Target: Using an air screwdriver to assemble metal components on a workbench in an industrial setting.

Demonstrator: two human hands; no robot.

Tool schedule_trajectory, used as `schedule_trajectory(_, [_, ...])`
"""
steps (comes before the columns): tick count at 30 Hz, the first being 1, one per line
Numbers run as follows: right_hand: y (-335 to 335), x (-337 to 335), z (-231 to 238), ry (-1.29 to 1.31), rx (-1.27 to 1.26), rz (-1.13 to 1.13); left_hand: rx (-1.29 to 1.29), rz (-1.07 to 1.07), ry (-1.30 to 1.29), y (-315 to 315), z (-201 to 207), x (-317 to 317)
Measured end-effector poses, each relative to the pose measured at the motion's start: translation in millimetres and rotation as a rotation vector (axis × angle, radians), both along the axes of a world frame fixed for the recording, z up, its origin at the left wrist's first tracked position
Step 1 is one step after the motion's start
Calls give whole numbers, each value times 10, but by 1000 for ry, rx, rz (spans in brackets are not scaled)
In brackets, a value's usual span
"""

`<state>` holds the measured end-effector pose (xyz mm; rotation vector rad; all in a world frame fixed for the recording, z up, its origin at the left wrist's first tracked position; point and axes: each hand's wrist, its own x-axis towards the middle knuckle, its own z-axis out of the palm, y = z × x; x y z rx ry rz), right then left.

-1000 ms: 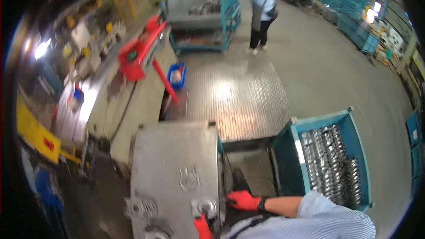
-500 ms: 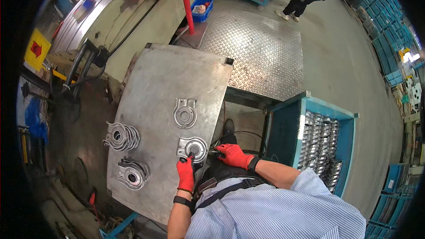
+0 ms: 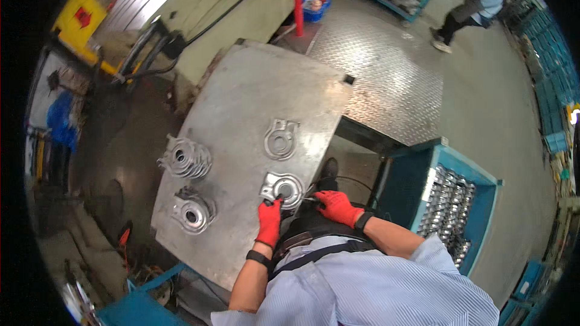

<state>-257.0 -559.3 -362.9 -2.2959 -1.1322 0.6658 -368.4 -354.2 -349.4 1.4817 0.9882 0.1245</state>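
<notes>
A round stamped metal bracket (image 3: 284,188) with a flat tab lies at the right edge of the steel table (image 3: 235,96). My left hand (image 3: 270,223), in a red glove with dark fingertips, grips its near side. From the right, my right hand (image 3: 338,207), gloved alike, closes round a thin tool (image 3: 310,198) whose tip is at the bracket's right rim; its exact kind is too small to tell. Just beyond lies a similar bracket (image 3: 281,140) by itself. Farther left are two stacks of such brackets, a far stack (image 3: 187,158) and a near stack (image 3: 194,212).
Right of me stands a blue metal bin (image 3: 413,175) holding rows of shiny metal parts (image 3: 446,202). A tread-plate platform (image 3: 386,78) lies beyond the table. Farther off, a person (image 3: 471,12) stands by a blue cart (image 3: 386,0). A machine bed (image 3: 223,12) runs along the far left.
The whole view has shifted, so the table sits farther right and higher. Both hands stay at the same bracket. The person in the distance now has an arm raised toward the cart.
</notes>
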Motion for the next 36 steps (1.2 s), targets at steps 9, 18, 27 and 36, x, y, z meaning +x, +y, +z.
schedule_trajectory(9, [-19, -18, 153, 62, 223, -264, 197, -130, 99, 167, 138, -219])
schedule_trajectory(18, [-122, 9, 209, 145, 180, -311, 618, 171, 223, 782, 1107, -1169])
schedule_trajectory(27, [-16, -8, 245, 129, 59, -264, 814, 163, 430, 1826, 1272, -1554])
schedule_trajectory(36, [-68, -14, 238, 121, 169, -328, 1031, 60, 475, 2024, 843, -1637])
